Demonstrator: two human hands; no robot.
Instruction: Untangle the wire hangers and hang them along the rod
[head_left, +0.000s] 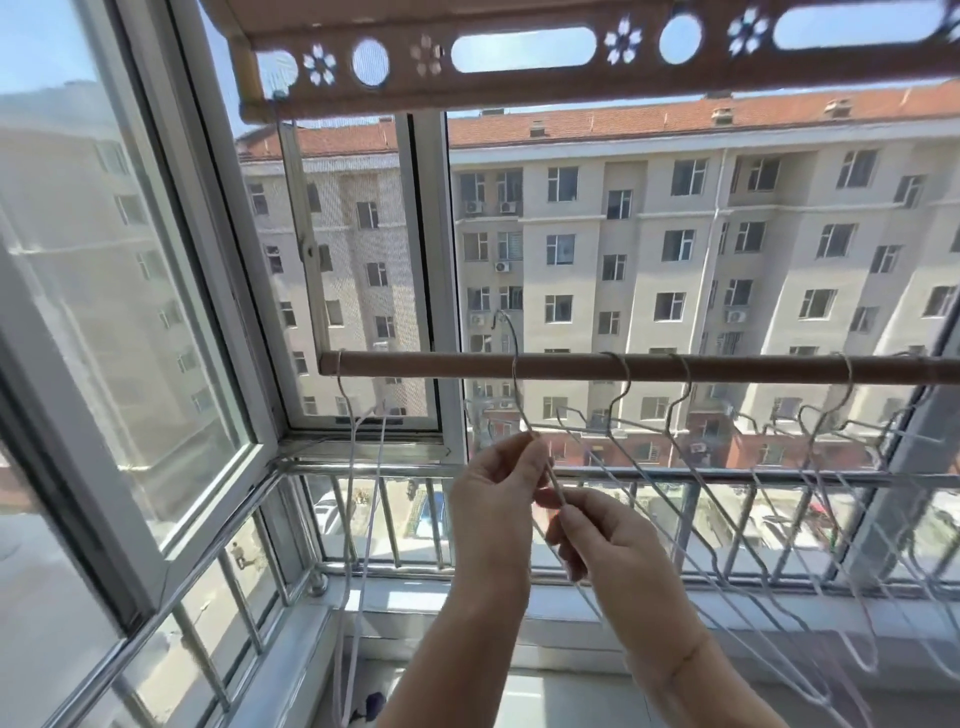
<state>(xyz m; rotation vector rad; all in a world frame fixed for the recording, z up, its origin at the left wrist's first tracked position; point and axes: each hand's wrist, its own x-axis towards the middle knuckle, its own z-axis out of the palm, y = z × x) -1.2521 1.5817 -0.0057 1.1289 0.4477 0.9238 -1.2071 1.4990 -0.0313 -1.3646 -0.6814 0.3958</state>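
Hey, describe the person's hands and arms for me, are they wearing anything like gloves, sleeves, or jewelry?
Both the left hand and the right hand are bare: no gloves, and no rings show. Both forearms are uncovered to the frame's bottom edge, with no sleeves, watch or bracelet visible.

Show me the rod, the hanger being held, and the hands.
rod (415, 362): head view, bare stretch left of centre.
held hanger (511, 348): head view, neck above the rod.
left hand (493, 499): head view, back.
right hand (618, 540): head view, back.
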